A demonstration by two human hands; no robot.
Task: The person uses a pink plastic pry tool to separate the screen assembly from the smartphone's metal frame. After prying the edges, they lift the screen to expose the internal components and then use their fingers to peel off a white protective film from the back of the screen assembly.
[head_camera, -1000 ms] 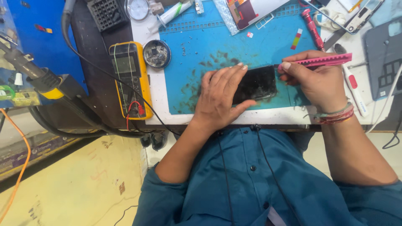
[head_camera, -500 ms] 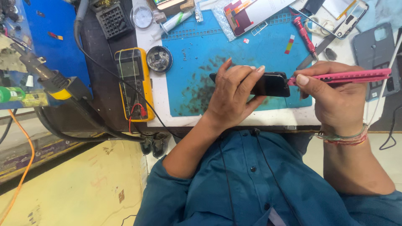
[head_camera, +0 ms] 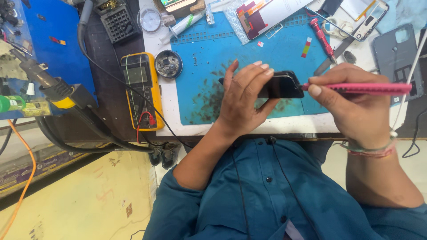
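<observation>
**Bench inspection: one phone in hand, one pink tool at its end**

One black phone [head_camera: 280, 85] is in work. The left hand [head_camera: 243, 102] is wrapped around it from below, thumb on the near side and four fingers curled over the far edge, holding it raised just above the blue work mat [head_camera: 209, 58]. The right hand [head_camera: 351, 104] pinches one pink tool [head_camera: 360, 88] between thumb and forefinger; the tool's tip meets the phone's right end. Whether the tip has entered a seam cannot be told.

Count of other items: one yellow multimeter [head_camera: 141, 89] lying flat just left of the mat, with red and black leads trailing off its lower end; one small round dish [head_camera: 168, 64] between meter and mat, touching neither hand; one red screwdriver [head_camera: 322, 39] at the mat's upper right; one grey phone back cover [head_camera: 393, 58] at the far right; one bare phone frame [head_camera: 356, 22] above it; one handheld nozzle tool [head_camera: 49, 86] with a yellow collar on the left, well apart from the hands.

Edges and room: the mat's near edge runs just short of the table's front edge [head_camera: 284, 130], and both wrists cross that edge. The mat's centre-left shows dark smears and scattered specks. Open mat lies left of the left hand; the right side is crowded with tools near the right hand.
</observation>
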